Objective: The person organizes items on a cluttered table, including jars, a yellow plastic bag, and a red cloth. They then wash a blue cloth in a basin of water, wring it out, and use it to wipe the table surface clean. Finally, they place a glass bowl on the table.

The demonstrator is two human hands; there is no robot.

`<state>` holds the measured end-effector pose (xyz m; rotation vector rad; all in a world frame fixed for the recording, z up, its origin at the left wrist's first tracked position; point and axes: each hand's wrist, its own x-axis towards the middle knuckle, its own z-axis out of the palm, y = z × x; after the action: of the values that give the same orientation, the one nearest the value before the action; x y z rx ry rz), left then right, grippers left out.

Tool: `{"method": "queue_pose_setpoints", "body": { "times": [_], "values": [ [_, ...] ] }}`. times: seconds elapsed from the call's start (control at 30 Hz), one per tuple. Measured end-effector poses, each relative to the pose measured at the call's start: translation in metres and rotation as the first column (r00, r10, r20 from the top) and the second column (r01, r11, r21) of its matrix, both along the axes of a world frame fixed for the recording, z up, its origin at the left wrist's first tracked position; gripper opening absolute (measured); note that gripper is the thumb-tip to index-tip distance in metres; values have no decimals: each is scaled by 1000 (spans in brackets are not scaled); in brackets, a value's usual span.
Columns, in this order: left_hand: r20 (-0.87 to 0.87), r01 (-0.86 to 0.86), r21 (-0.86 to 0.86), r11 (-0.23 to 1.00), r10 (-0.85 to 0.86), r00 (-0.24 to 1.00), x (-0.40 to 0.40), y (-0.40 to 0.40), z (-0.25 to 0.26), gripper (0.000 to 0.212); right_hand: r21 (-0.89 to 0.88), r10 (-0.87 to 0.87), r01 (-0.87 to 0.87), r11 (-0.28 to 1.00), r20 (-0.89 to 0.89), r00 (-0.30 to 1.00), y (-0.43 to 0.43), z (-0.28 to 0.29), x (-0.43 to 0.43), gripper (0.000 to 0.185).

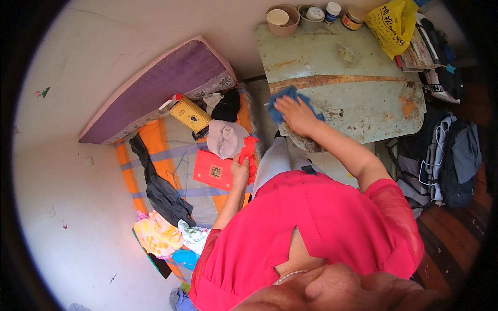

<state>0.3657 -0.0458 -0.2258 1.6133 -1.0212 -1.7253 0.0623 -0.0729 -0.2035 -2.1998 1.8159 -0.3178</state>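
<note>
My right hand lies on a blue cloth, fingers spread, pressing it at the left edge of a worn, pale green tabletop. The surface there is stained, with dark specks beside the cloth and a brown strip where the covering is gone. My left hand grips a crumpled red bundle of thin material, cloth or plastic. Just beyond that hand are a flat red box and a light-coloured cap on the bed.
Along the table's far edge stand pots, jars, a yellow plastic bag and stacked books. A yellow box, dark trousers and clothes lie on the checked bed. Bags stand at right.
</note>
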Motion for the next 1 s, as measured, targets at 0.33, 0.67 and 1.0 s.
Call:
{"method": "queue_pose_setpoints", "body": {
  "times": [0.33,0.67,1.0],
  "values": [
    [110,-61,-59,996,68,992,15,31,15,16,60,-65,64,996,6,998,-10,5,27,49],
    [174,-71,-47,996,78,982,19,10,20,14,62,-302,303,951,-25,953,-95,-11,-2,49],
    [85,-113,33,993,110,990,42,-5,-21,19,25,-654,674,739,-214,725,-26,-16,-96,49]
  ]
}}
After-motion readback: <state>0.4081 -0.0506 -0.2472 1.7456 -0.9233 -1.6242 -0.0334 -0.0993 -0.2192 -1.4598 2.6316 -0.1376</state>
